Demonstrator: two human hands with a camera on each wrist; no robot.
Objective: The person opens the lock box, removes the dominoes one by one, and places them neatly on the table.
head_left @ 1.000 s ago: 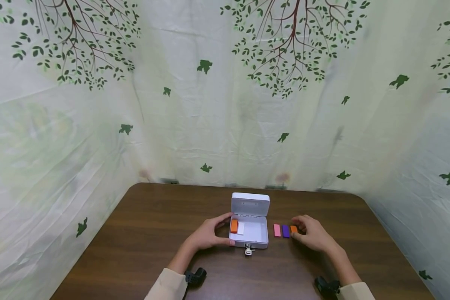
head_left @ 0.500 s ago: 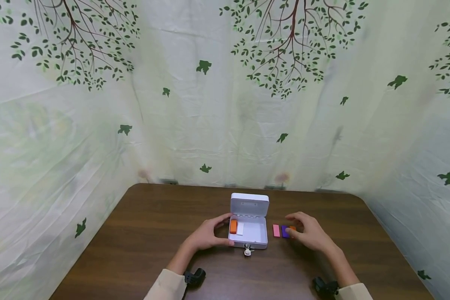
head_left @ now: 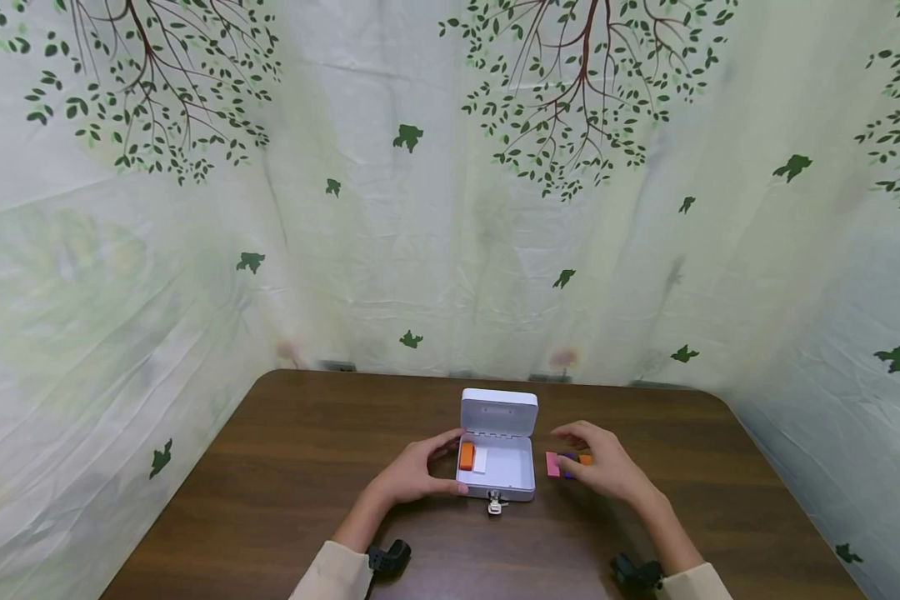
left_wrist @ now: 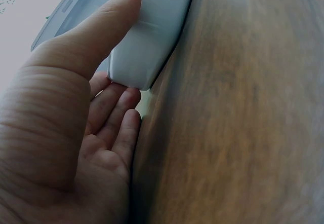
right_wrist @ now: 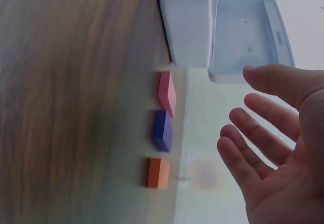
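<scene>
A white metal cash box [head_left: 508, 460] sits on the table with its hinged lid [head_left: 498, 412] raised. My left hand [head_left: 412, 475] grips its left side, the thumb [left_wrist: 109, 24] at the front corner and the fingers toward the back. Inside, at the left, lie an orange block [head_left: 467, 456] and a flat white piece [head_left: 480, 460]. My right hand [head_left: 607, 467] hovers, fingers relaxed and holding nothing, above a row beside the box: a pink block [right_wrist: 166, 93], a purple block [right_wrist: 162, 131] and another orange block [right_wrist: 158, 173]. In the head view the hand partly covers the purple one.
A metal latch [head_left: 495, 504] hangs from the box's front. The brown wooden table [head_left: 330, 408] reaches back to a pale curtain [head_left: 450, 250] printed with leaves and branches. Each wrist wears a black camera.
My right hand has shifted left, from the orange block on the table past the purple block toward the pink one. The left hand and the box stay put.
</scene>
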